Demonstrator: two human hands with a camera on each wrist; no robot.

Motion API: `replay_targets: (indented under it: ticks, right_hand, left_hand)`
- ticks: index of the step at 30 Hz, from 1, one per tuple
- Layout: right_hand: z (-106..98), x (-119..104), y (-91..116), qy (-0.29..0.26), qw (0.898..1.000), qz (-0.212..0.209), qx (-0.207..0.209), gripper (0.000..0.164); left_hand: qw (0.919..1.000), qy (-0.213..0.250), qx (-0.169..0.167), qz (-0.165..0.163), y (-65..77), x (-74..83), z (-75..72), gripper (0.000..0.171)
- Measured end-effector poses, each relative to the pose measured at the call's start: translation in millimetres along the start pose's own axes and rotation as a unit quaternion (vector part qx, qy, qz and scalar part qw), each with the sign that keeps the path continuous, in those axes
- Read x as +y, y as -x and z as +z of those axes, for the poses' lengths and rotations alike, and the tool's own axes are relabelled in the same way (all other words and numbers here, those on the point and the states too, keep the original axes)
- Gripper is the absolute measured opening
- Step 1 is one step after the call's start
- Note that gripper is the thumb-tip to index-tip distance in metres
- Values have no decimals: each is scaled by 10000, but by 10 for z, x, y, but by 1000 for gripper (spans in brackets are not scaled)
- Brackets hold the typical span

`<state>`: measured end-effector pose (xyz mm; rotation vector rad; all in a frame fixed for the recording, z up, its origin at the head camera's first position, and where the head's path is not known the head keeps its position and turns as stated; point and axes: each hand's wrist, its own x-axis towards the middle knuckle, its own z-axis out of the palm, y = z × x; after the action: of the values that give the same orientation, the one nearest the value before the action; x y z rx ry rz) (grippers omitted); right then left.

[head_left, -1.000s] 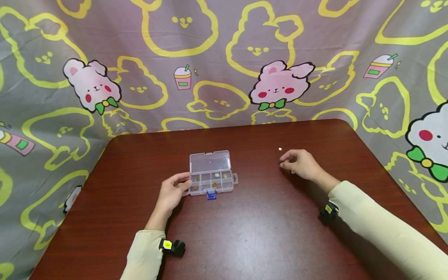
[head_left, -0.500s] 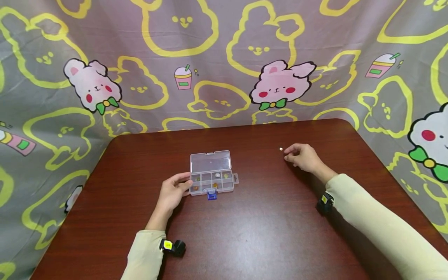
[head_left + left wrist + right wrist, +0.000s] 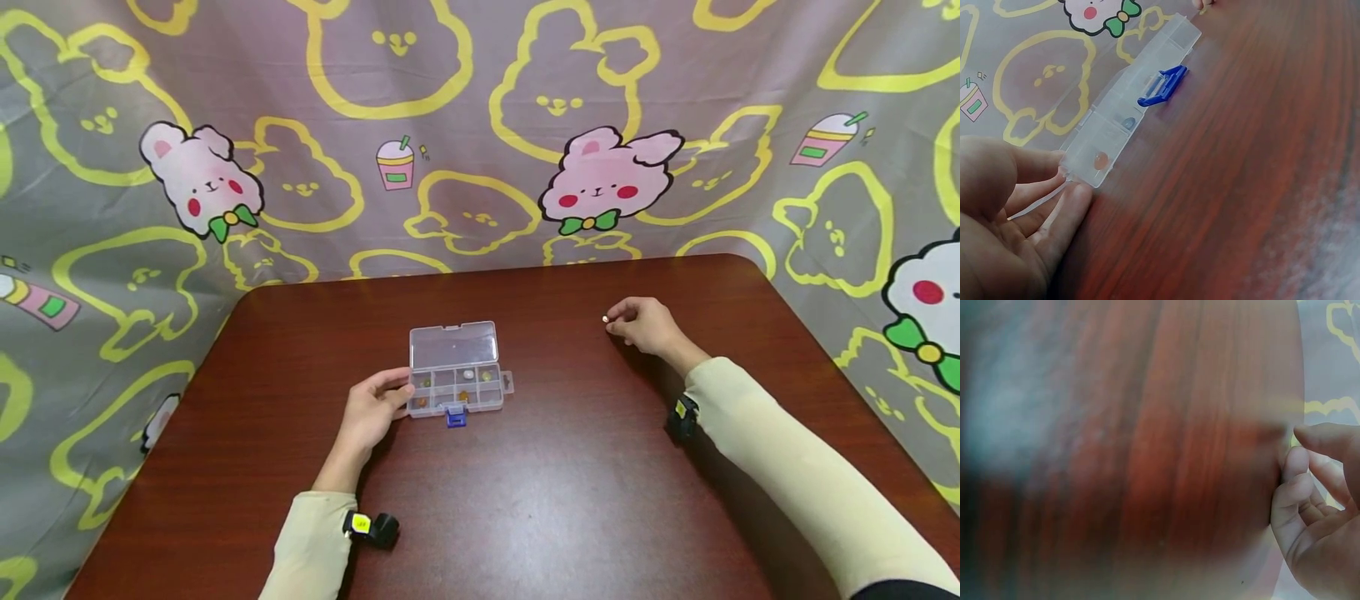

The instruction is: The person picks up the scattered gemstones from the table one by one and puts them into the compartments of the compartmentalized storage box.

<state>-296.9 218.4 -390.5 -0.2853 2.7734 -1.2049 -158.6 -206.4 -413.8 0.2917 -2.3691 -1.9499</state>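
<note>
A clear plastic compartment box (image 3: 454, 388) with a blue latch (image 3: 456, 417) lies on the table, its lid (image 3: 454, 345) raised. Small coloured pieces, amber, white and greenish, sit in several compartments. The left hand (image 3: 375, 408) holds the box's left end between thumb and fingers; in the left wrist view an orange piece (image 3: 1100, 160) shows through the wall beside the thumb. Farther right, the right hand (image 3: 647, 325) reaches to a tiny white piece (image 3: 605, 319), fingertips right at it with thumb and index a little apart. In the right wrist view the fingertips (image 3: 1297, 456) hide it.
The dark red-brown table (image 3: 555, 483) has rounded far corners. A patterned cloth (image 3: 480, 125) hangs behind it and along both sides. A hanging tab (image 3: 507, 382) sticks out from the box's right end.
The right hand has moved away from the viewer, its fingertips coming up to the tiny white piece, which stays in place. The left hand and the box have not moved.
</note>
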Motion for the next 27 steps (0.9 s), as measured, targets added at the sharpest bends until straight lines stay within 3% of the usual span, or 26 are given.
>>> replay_targets:
  ticks: [27]
  right_hand:
    - [-26,-39,-213,-2,9994,241,-254,21]
  left_hand:
    - [9995,-272,98,-156,-2,-3,14,32]
